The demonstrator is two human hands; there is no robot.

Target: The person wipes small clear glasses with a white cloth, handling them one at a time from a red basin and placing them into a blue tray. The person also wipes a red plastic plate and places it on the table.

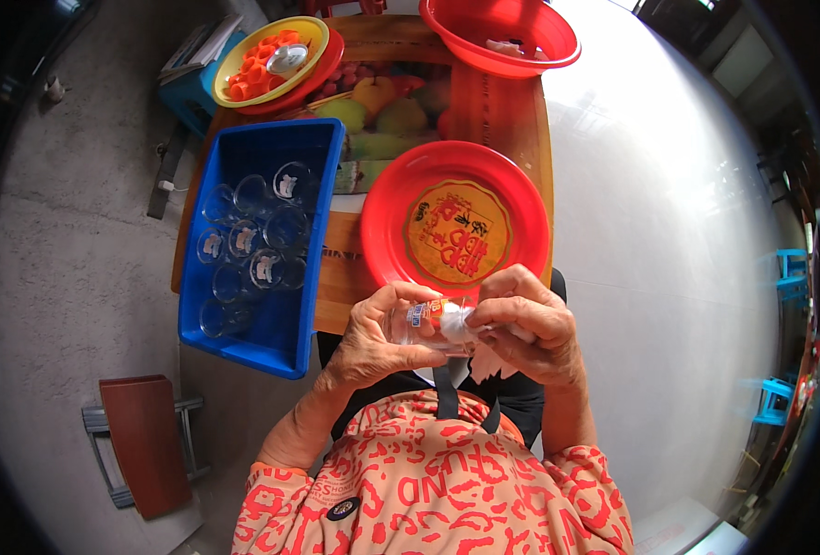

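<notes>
A clear drinking glass (401, 326) with a printed label lies sideways in my left hand (368, 340), thumb and fingers around it. My right hand (531, 326) grips a crumpled white tissue or cloth (457, 325), part of it inside the glass mouth and part hanging below the fingers. Just beyond both hands sits a red plastic basin (385, 208) with a yellow printed disc on its bottom. To the left, a blue plastic tray (195, 277) holds several clear glasses (288, 225), some with a pale label or print on them.
A yellow bowl (222, 66) with orange cups (249, 69) and a silvery lid rests on a red basin at the far left of the wooden table (337, 305). Another red basin (444, 35) stands far right. A folding stool (146, 444) is on the floor, lower left.
</notes>
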